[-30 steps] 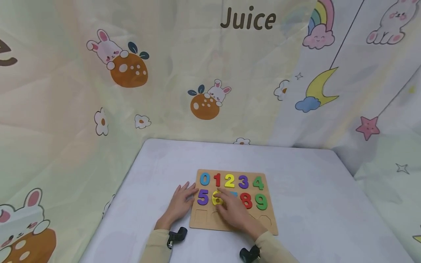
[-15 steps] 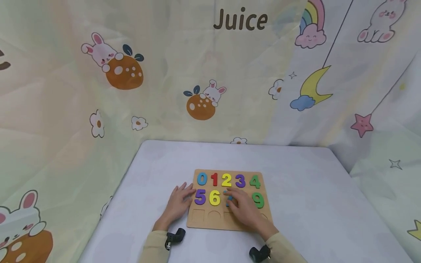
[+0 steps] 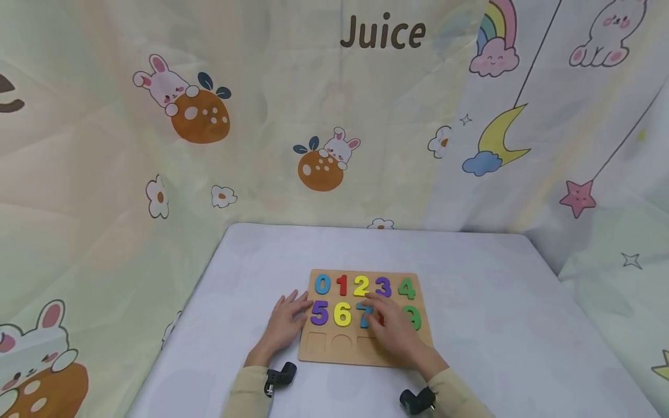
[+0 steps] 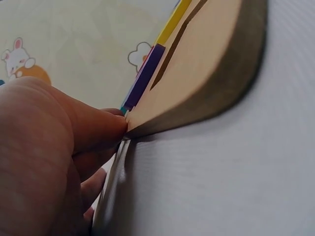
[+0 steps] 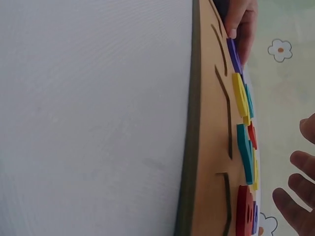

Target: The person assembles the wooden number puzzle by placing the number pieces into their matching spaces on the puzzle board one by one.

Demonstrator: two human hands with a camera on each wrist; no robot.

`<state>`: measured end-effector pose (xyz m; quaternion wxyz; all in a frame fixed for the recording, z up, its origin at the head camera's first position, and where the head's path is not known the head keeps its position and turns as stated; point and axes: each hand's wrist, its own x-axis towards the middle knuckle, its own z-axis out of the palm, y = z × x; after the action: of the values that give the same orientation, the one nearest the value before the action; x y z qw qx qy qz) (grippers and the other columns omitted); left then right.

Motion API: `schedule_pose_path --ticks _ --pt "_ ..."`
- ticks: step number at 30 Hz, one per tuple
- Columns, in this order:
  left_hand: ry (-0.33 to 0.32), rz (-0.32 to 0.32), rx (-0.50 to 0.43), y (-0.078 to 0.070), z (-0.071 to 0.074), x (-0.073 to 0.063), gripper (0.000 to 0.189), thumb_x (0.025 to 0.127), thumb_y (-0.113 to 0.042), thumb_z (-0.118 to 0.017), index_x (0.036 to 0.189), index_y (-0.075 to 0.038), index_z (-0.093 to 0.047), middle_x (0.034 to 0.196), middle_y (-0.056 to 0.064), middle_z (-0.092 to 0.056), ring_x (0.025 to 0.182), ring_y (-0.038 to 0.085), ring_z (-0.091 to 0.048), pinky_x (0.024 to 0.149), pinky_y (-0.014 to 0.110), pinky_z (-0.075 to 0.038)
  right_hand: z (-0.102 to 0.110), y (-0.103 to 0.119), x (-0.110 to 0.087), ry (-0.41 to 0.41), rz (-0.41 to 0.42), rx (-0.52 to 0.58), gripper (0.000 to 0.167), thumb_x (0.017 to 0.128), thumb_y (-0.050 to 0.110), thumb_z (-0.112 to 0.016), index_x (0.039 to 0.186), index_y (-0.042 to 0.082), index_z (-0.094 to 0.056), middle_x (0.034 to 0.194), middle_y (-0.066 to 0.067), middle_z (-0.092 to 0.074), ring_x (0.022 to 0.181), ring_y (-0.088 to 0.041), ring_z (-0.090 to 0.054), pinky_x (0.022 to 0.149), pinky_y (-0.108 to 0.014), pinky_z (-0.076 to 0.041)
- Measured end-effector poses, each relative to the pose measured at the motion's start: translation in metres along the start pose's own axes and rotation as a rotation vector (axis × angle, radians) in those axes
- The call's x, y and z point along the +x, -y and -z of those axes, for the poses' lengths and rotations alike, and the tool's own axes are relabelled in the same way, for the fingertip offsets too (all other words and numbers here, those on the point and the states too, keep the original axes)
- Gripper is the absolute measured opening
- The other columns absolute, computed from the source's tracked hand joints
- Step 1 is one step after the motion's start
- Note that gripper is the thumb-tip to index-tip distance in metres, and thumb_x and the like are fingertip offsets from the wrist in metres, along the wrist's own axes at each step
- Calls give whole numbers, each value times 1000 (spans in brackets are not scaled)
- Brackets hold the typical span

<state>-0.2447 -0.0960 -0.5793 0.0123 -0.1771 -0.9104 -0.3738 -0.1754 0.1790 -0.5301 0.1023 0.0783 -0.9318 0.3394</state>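
A wooden number puzzle board (image 3: pixel 334 355) lies on the white table with coloured numerals in rows. My left hand (image 3: pixel 284 320) rests at its left edge, thumb and fingertips touching the board beside the purple 5 (image 3: pixel 319 311). Over the second row is my right hand (image 3: pixel 393 331), its fingers spread and loosely bent, with nothing between them. Its fingertips are beside the blue 7 (image 3: pixel 364 320) and it hides the 8 in the head view. The right wrist view shows the red 8 (image 5: pixel 242 211) on the board, with the right fingers (image 5: pixel 301 187) apart from it.
Along the board's front run shallow outlined recesses (image 3: pixel 342 343). The top row holds 0 to 4, such as the blue 0 (image 3: pixel 317 284) and green 4 (image 3: pixel 406 289). A cartoon-printed curtain (image 3: pixel 261 174) hangs behind the white table (image 3: pixel 470 290).
My right hand has moved rightward from over the yellow 6, past the 7, and has drawn slightly back so more of the 7 shows. My left hand stays at the board's edge.
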Motion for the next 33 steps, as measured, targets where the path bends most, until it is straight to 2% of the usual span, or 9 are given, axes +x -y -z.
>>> schedule_pose_path --ticks 3,10,24,33 --pt "-3 2 -3 0 1 -1 34 94 -13 -60 128 -16 -65 148 -1 -48 146 25 -27 123 46 -7 4 4 2 19 -21 -2 26 93 19 -66 119 20 -69 141 -3 -55 134 -26 -47 106 -50 -45" --pt "-4 -58 5 -1 0 0 33 94 -10 -60 126 -11 -65 146 4 -51 144 30 -31 122 50 -10 6 0 -1 2 -12 5 26 93 18 -65 119 21 -68 141 -3 -54 134 -25 -47 106 -49 -45" --pt "-15 -53 5 -4 4 -4 33 94 -9 -60 126 -10 -65 146 5 -50 144 31 -30 121 51 -11 10 -9 -3 18 -77 33 29 94 14 -62 121 21 -67 144 0 -51 136 -22 -44 105 -44 -46" --pt "-23 -58 -3 -3 4 -5 32 93 -9 -61 125 -9 -66 145 5 -51 144 31 -31 122 50 -11 16 -16 1 -26 -22 -30 27 92 15 -67 119 17 -68 139 -2 -57 131 -23 -50 100 -42 -51"
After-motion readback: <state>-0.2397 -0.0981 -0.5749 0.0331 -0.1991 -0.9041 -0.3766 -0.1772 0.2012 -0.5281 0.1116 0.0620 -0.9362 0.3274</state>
